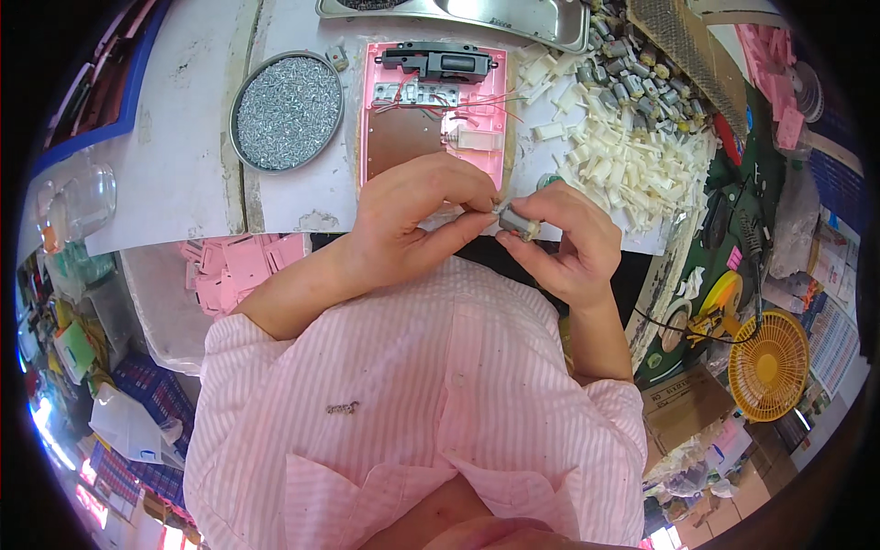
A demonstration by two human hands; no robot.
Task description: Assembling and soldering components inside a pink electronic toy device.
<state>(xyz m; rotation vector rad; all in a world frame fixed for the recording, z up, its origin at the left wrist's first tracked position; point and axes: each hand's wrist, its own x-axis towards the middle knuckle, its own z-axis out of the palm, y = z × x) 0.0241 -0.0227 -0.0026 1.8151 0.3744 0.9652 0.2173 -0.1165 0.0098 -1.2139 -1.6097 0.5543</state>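
Right hand (576,240) grips a motor (520,223) over the edge of the worktop (188,174), left hand (412,203) pinches at its end, and the pink case (367,128) already holds wires (466,116), this motor not yet inside

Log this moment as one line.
right hand: holding small motor | left hand: at its left end | ahead: pink casing, round dish, white pieces

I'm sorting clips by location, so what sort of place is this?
Probably a small-parts assembly workshop, judging by the open pink plastic casing, the mass of small silvery metal parts and the heaped white plastic pieces.
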